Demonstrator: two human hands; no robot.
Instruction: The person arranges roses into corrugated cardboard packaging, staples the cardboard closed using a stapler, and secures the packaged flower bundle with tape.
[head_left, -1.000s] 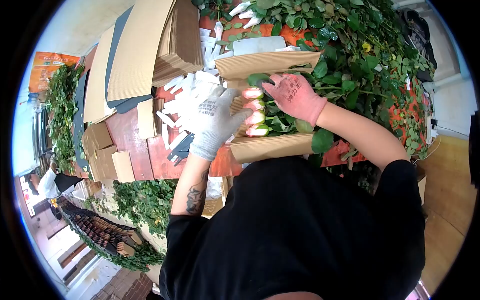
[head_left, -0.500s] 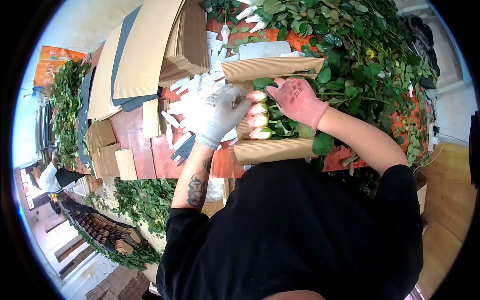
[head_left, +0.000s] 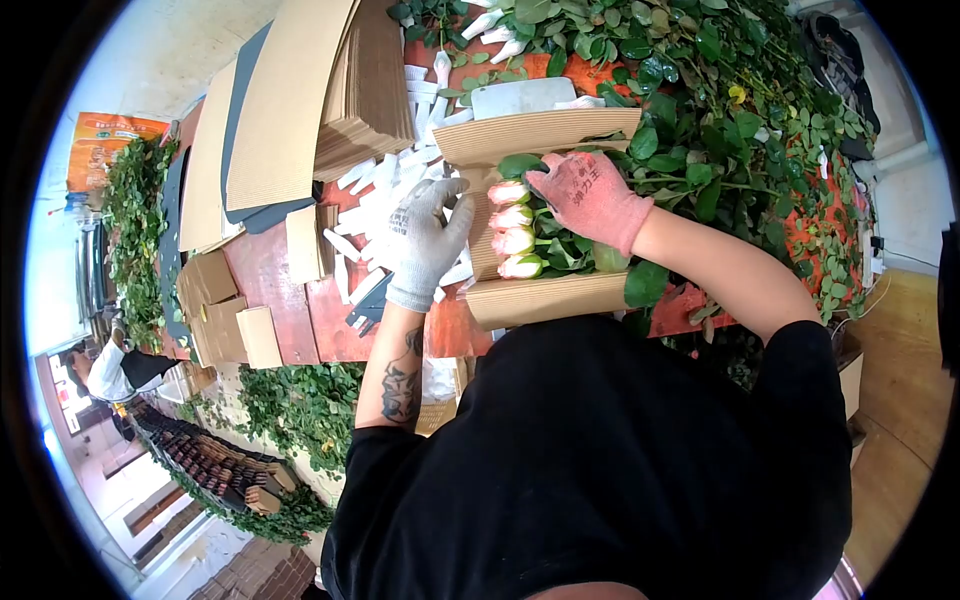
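Observation:
Several pink-and-white roses [head_left: 514, 241] lie in a column on an open sheet of corrugated cardboard [head_left: 545, 300], heads to the left and leafy stems to the right. My left hand [head_left: 428, 235], in a white glove, is just left of the blooms with its fingers apart and nothing visible in it. In a pink glove, my right hand [head_left: 590, 198] is over the stems beside the top rose. Its fingers are closed near a green leaf [head_left: 520, 166], and what they hold is hidden.
White sleeves [head_left: 385, 195] lie left of the roses, beside a stack of cardboard [head_left: 365, 95]. Leafy stems [head_left: 720, 110] cover the right side of the red table [head_left: 275, 290]. A person [head_left: 110, 370] is at the far left.
My left hand has drawn back leftward from the rose heads, and its fingers have parted. My right hand has stayed almost in place over the stems.

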